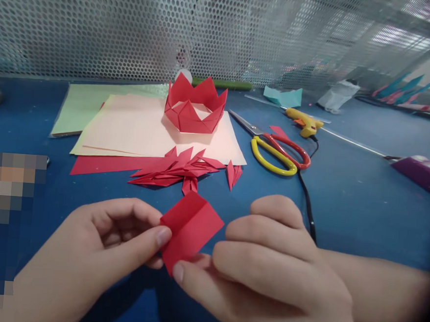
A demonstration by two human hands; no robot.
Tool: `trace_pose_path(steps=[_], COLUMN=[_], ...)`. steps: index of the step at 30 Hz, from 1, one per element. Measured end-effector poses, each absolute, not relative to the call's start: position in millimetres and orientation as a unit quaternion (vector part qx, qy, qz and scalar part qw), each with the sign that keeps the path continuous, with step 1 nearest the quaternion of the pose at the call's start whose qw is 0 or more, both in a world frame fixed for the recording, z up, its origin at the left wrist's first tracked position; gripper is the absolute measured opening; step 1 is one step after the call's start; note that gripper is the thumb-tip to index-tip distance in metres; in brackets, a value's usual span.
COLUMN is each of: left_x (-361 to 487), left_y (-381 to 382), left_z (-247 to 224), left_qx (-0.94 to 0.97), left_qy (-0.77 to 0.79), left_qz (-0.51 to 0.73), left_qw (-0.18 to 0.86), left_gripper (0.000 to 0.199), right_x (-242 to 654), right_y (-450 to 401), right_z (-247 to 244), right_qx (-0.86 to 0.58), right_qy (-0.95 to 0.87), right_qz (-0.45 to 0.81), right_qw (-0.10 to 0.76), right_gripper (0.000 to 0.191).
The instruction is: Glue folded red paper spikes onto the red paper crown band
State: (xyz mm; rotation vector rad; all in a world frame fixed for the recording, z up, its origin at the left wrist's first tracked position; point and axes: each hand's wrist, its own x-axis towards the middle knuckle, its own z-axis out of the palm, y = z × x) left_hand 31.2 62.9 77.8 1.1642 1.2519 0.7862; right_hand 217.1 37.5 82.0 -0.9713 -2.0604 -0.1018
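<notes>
A small square of red paper (195,226) with a crease across it is held up between both hands. My left hand (109,251) pinches its left corner between thumb and fingers. At the lower corner, the thumb and forefinger of my right hand (266,267) grip the paper, with the other fingers curled. Just beyond the square lies a pile of folded red paper pieces (177,168), and one more folded piece (233,175) is to its right. A red paper ring with pointed tips (194,113) stands on pale pink sheets (129,125).
Scissors (275,148) with yellow and red handles lie right of the sheets. Behind them are a yellow glue gun (304,120) with a black cord and a light blue paper piece (283,96). A purple box (424,173) sits far right. Perforated metal (117,31) stands behind the blue table (362,215).
</notes>
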Motion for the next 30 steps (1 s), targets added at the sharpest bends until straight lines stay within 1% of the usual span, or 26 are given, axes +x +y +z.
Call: trace_pose_path(steps=[2, 4, 7, 9, 12, 16, 20, 26, 30], left_x=[30.8, 32.7, 37.4, 39.7, 41.2, 42.7, 45.6, 45.5, 40.2], left_y=[64.4, 64.5, 62.0, 59.9, 57.7, 55.3, 51.4, 51.1, 55.6], left_z=[76.2, 77.9, 84.4, 88.0, 89.7, 89.3, 89.8, 86.3, 80.3], left_qx=[0.472, 0.454, 0.435, 0.432, 0.432, 0.422, 0.425, 0.429, 0.447], left_qy=[0.532, 0.532, 0.561, 0.577, 0.592, 0.619, 0.624, 0.584, 0.542], left_qz=[0.334, 0.333, 0.338, 0.335, 0.337, 0.334, 0.341, 0.324, 0.306], left_qw=[0.618, 0.633, 0.618, 0.607, 0.591, 0.572, 0.561, 0.608, 0.643], left_gripper=[0.018, 0.022, 0.025, 0.027, 0.028, 0.032, 0.032, 0.022, 0.027], right_x=[218.9, 224.2, 233.0, 235.5, 232.9, 226.7, 226.3, 228.0, 226.6], right_y=[43.0, 50.1, 60.3, 64.1, 65.0, 63.3, 62.6, 61.8, 62.4], right_z=[85.3, 87.4, 87.4, 85.7, 81.8, 78.6, 82.1, 86.0, 84.9], right_qx=[-0.373, -0.33, -0.237, -0.223, -0.274, -0.321, -0.344, -0.361, -0.361], right_qy=[-0.836, -0.868, -0.902, -0.912, -0.91, -0.872, -0.842, -0.821, -0.821], right_qz=[-0.054, -0.06, -0.046, -0.02, 0.026, 0.105, 0.201, 0.237, 0.24], right_qw=[0.397, 0.368, 0.359, 0.343, 0.311, 0.355, 0.364, 0.374, 0.371], right_gripper=[0.033, 0.029, 0.022, 0.021, 0.018, 0.009, 0.009, 0.008, 0.007])
